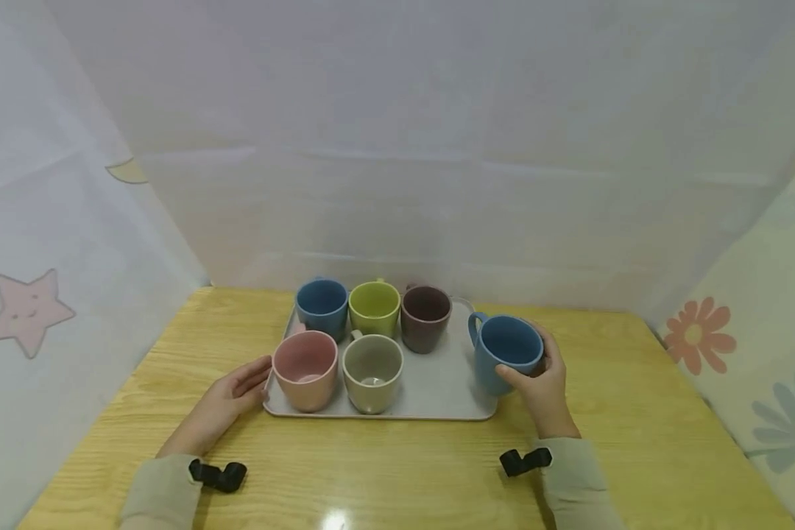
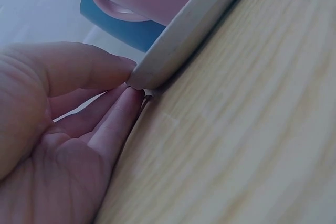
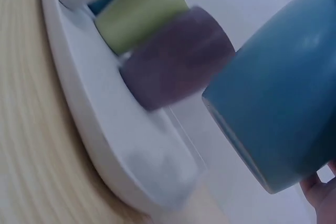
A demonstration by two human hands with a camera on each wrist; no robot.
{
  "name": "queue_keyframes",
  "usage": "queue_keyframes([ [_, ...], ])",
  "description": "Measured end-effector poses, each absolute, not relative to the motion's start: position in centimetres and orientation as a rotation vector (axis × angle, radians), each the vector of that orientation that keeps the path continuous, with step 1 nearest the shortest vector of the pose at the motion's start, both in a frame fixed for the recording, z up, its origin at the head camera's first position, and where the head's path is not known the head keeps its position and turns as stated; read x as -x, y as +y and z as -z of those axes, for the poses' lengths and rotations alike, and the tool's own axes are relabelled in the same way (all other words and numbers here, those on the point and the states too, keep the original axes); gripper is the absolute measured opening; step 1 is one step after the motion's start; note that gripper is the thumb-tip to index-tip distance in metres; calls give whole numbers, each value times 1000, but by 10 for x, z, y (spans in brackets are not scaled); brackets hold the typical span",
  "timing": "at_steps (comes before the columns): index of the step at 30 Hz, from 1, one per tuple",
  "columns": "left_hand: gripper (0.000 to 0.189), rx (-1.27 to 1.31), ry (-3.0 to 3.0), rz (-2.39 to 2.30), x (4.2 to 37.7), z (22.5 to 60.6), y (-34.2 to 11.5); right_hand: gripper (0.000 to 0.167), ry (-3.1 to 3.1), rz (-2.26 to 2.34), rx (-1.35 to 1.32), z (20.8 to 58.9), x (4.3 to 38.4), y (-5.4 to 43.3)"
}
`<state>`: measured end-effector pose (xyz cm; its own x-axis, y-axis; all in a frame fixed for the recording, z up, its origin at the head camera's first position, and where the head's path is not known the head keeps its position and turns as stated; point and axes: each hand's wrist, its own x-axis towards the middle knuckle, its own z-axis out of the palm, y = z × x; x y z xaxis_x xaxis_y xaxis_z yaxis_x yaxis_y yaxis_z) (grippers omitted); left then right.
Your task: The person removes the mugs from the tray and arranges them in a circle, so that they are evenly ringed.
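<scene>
My right hand (image 1: 546, 390) grips a blue mug (image 1: 503, 372) by its body, thumb at the front and fingers round the far side. The mug is over the right end of the white tray (image 1: 430, 390), its handle facing left; in the right wrist view its base is raised above the tray. My left hand (image 1: 221, 405) pinches the tray's left edge between thumb and fingertips, close beside the pink mug (image 1: 308, 390). A light grey mug (image 1: 372, 390) stands right of the pink one. Behind them are a second blue mug (image 1: 322, 316), a green mug (image 1: 374, 316) and a dark purple mug (image 1: 425, 327).
The tray lies on a wooden table (image 1: 371, 471). A pale cloth backdrop (image 1: 397, 184) rises behind the table, with patterned cloth on both sides. Each wrist carries a black camera mount (image 1: 526, 461) over a light sleeve (image 1: 573, 471).
</scene>
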<state>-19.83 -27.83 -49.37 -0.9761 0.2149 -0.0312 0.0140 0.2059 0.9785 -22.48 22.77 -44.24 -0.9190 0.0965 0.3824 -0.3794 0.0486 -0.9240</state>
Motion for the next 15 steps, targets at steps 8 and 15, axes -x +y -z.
queue_keyframes([
  [8,70,-192,2301,-1845,195,498,-279,79,-1996,-1896,68,451,235,257],
  [15,70,-183,2311,-1841,196,491,-277,82,-2000,-1873,218,445,261,290],
])
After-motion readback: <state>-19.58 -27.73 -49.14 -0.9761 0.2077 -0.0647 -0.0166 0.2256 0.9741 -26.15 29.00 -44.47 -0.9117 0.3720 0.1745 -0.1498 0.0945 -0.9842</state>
